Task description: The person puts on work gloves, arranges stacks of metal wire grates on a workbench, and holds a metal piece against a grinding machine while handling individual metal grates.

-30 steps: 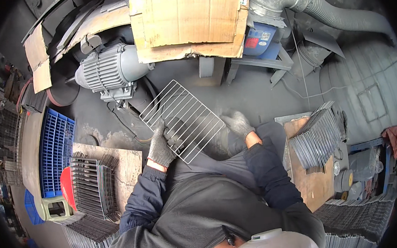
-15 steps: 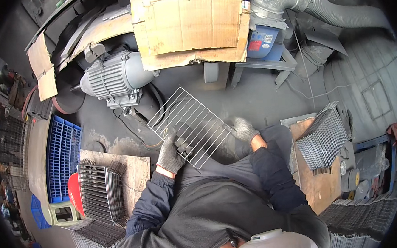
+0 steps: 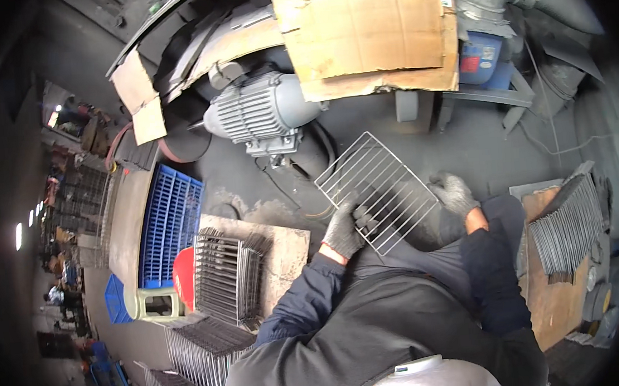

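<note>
A rectangular wire rack [image 3: 389, 196] with thin parallel bars is held tilted in front of my body. My left hand [image 3: 348, 229], in a grey knit glove, is closed round the rack's near left edge, with its fingers showing through the bars. At the rack's right corner is my right hand [image 3: 456, 194], gloved the same way, its fingers closed at the wire edge. The exact hold of its fingertips is partly hidden.
Stacked wire racks [image 3: 222, 278] stand on a board at left, beside a blue plastic crate [image 3: 172, 228] and a red object [image 3: 184, 273]. More racks [image 3: 564, 227] lean at right. A grey electric motor [image 3: 253, 111] and cardboard sheets [image 3: 370, 31] are ahead.
The whole view has swung left, so the surroundings and my arms appear farther right. Both hands keep the wire rack in much the same pose.
</note>
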### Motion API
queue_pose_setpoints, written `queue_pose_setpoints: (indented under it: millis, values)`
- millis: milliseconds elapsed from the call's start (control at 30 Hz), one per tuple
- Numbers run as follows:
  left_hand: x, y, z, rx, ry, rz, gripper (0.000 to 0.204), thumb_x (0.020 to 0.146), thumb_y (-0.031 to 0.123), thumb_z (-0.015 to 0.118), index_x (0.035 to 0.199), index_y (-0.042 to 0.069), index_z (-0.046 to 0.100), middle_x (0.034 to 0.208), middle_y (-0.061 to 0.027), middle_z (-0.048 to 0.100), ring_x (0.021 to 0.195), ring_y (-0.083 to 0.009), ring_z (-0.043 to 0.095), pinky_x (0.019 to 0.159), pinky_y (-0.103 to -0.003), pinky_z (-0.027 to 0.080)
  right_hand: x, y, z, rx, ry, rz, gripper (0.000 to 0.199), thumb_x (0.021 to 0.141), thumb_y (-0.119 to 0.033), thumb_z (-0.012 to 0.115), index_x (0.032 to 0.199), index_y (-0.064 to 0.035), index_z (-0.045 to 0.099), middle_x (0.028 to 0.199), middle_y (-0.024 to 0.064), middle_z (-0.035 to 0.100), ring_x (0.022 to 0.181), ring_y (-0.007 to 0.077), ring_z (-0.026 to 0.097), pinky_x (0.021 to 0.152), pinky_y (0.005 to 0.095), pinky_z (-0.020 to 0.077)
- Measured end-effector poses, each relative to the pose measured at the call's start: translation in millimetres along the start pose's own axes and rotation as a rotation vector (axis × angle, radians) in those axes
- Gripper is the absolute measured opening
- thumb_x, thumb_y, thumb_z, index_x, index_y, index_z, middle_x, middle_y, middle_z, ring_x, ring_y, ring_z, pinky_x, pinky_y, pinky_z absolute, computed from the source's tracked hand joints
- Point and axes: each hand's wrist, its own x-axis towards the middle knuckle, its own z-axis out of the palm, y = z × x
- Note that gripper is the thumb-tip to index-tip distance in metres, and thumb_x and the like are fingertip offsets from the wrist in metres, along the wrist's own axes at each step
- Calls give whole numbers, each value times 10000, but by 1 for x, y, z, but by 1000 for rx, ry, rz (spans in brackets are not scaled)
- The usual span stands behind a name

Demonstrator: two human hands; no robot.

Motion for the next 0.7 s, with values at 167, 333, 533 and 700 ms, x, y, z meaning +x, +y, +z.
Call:
queue_pose_setpoints:
  millis: [167,333,533,700]
  values:
    - [-15,2,18,126,60,22,210,1074,308,638,935,226,504,669,71,387,545,-90,397,525,-293,431,4,6,-2,312,42,93,308,1015,-286,678,1126,1,699,926,143,735,854,217,718,759,357,573]
    - [-6,9,5,254,-16,-57,250,1075,331,645,897,209,519,662,75,394,532,-85,395,530,-295,449,-1,-41,-6,917,0,286,316,1080,-335,601,1177,-47,689,1005,66,720,869,187,681,722,330,555]
    - [-1,20,37,526,-11,28,270,1020,381,715,1068,122,656,737,54,540,576,-85,498,557,-274,491,-19,-111,-11,920,-72,133,331,1000,-212,703,1275,-29,673,1111,101,731,1040,211,698,893,362,562]
    - [5,34,57,638,-39,171,216,1030,313,698,1090,121,618,818,27,591,673,-84,537,632,-265,489,-29,-126,-23,958,160,117,306,1004,-205,687,1252,-25,684,1066,50,713,967,156,665,822,345,566]
